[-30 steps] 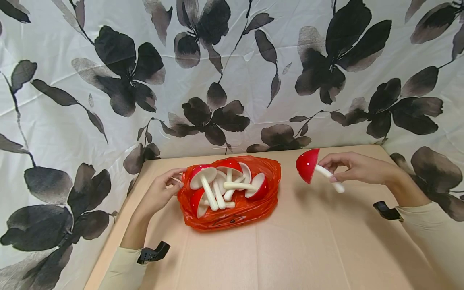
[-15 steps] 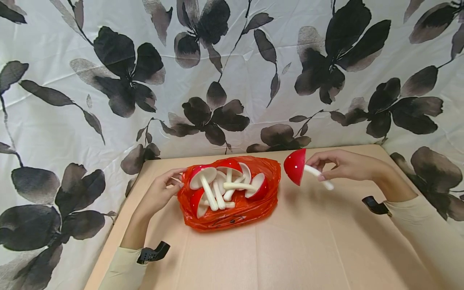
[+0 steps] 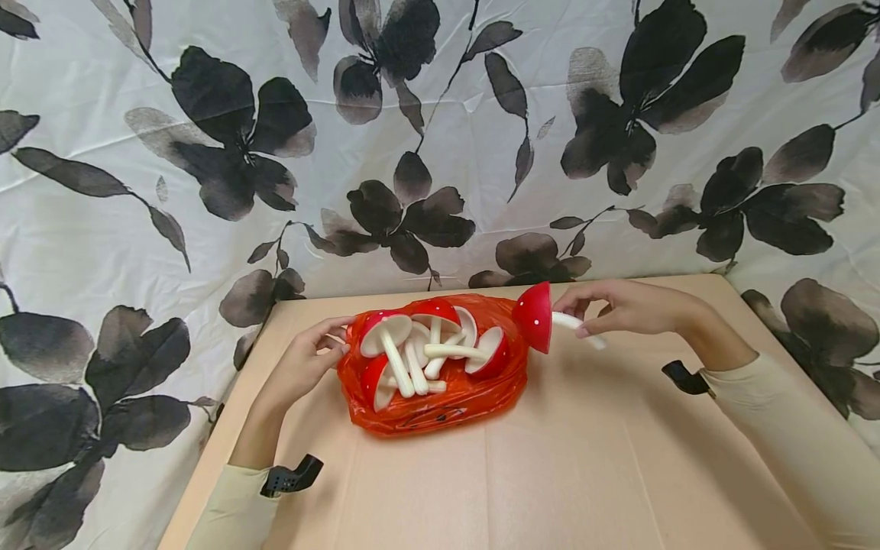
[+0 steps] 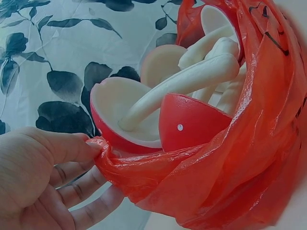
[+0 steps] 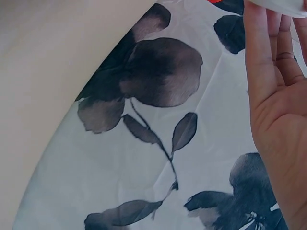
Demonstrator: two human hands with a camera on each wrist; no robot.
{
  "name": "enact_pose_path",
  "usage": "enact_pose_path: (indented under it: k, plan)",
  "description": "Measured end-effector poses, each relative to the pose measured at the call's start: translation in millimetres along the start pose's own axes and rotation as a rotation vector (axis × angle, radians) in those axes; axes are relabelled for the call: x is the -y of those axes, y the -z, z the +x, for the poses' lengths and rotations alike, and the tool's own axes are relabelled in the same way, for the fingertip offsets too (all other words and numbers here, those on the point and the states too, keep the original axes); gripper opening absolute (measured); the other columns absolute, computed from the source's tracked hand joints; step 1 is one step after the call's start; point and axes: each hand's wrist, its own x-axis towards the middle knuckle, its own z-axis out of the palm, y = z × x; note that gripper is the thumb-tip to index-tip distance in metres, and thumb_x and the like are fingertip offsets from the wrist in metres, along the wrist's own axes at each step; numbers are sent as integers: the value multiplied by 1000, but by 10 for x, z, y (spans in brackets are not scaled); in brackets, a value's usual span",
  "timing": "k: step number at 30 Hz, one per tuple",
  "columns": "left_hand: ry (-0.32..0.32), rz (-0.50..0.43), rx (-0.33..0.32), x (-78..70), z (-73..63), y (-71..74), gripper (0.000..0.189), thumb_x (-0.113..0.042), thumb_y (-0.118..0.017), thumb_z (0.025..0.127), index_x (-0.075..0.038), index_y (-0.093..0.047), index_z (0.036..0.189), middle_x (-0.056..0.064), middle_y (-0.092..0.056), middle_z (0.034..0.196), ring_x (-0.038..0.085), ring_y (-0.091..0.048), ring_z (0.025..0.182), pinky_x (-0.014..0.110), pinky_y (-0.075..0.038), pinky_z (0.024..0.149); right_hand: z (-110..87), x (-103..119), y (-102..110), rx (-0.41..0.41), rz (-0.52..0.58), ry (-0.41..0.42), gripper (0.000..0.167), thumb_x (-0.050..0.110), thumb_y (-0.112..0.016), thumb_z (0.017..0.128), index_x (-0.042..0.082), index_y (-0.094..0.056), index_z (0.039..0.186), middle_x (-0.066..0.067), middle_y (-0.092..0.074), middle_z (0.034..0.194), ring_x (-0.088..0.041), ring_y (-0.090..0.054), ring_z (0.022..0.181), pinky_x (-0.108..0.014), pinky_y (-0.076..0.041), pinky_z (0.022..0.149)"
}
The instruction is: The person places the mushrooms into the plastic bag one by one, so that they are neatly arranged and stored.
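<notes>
An orange-red plastic bag (image 3: 481,397) lies on the table with its mouth spread, holding several toy mushrooms (image 3: 392,359) with red caps and white stems. My left hand (image 3: 309,359) pinches the left rim of the bag; the left wrist view shows thumb and fingers (image 4: 91,148) on the bunched plastic. By its white stem, my right hand (image 3: 619,309) holds another mushroom (image 3: 532,317), its white-dotted red cap turned left and overlapping the bag's right edge in the head view. In the right wrist view only a bit of that stem (image 5: 283,5) shows at the top.
The light wooden table (image 3: 550,473) extends in front of the bag and to both sides. Behind it hangs a white curtain (image 3: 495,214) with dark flowers. Each wrist wears a black band device (image 3: 292,477).
My right hand has moved left with the mushroom, bringing its cap from beside the bag to the bag's right edge. The left hand and the bag stay put.
</notes>
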Motion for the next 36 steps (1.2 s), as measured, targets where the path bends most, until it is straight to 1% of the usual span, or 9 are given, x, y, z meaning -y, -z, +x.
enact_pose_path:
  k: [3, 5, 11, 14, 17, 21, 25, 32, 36]
  plan:
    - [4, -5, 3, 5, 9, -3, 44, 7, -57, 96, 3, -55, 140, 25, -62, 111, 39, -63, 97, 32, -61, 75, 72, 57, -15, 14, 18, -17, 35, 21, -74, 93, 23, -67, 127, -10, -65, 117, -31, -60, 108, -38, -60, 82]
    - [7, -8, 5, 21, 17, -4, 44, 6, -58, 96, 3, -55, 140, 25, -62, 111, 40, -63, 97, 32, -61, 75, 128, 89, -24, 28, 23, -11, 35, 20, -74, 93, 24, -67, 127, -9, -65, 118, -32, -60, 108, -38, -60, 84]
    - [6, -16, 8, 51, 46, 3, 44, 6, -57, 96, 3, -55, 140, 25, -62, 111, 41, -63, 97, 32, -61, 75, 352, 155, -50, 58, -8, 51, 35, 14, -75, 92, 29, -69, 124, -1, -66, 117, -29, -63, 104, -36, -60, 84]
    - [-2, -17, 8, 49, 54, 9, 44, 6, -58, 96, 4, -55, 140, 25, -62, 110, 42, -62, 97, 32, -61, 75, 467, 204, -66, 76, -7, 81, 34, 12, -74, 92, 28, -71, 122, -1, -67, 115, -31, -63, 103, -37, -60, 85]
    - [-5, -18, 10, 45, 62, 13, 43, 6, -58, 96, 4, -55, 139, 25, -61, 110, 42, -62, 98, 32, -61, 75, 573, 242, -89, 89, -32, 103, 32, 12, -73, 93, 29, -72, 120, 2, -67, 114, -29, -64, 102, -38, -59, 87]
    - [-4, -14, 11, 48, 75, 15, 43, 7, -57, 96, 3, -56, 139, 25, -62, 110, 40, -63, 98, 31, -61, 76, 702, 271, -124, 95, -93, 129, 32, 11, -73, 93, 32, -72, 117, 6, -67, 112, -21, -63, 102, -39, -55, 92]
    - [-5, -10, 7, 57, 76, 12, 43, 8, -56, 96, 3, -56, 139, 24, -62, 110, 39, -62, 97, 31, -61, 74, 812, 295, -154, 105, -132, 162, 31, 11, -73, 93, 33, -72, 115, 8, -66, 108, -18, -62, 102, -39, -55, 94]
    - [-9, -7, 5, 69, 83, 6, 43, 7, -57, 96, 3, -56, 139, 24, -62, 110, 38, -63, 97, 32, -61, 73, 981, 328, -212, 106, -197, 223, 33, 6, -70, 94, 33, -73, 113, 8, -63, 102, -17, -57, 97, -37, -55, 84]
    - [-12, 0, 4, 49, 81, 12, 43, 7, -58, 96, 3, -56, 139, 25, -62, 110, 38, -63, 96, 33, -61, 73, 1066, 348, -263, 100, -215, 244, 36, 1, -65, 93, 31, -74, 112, 7, -62, 104, -17, -55, 98, -33, -56, 82]
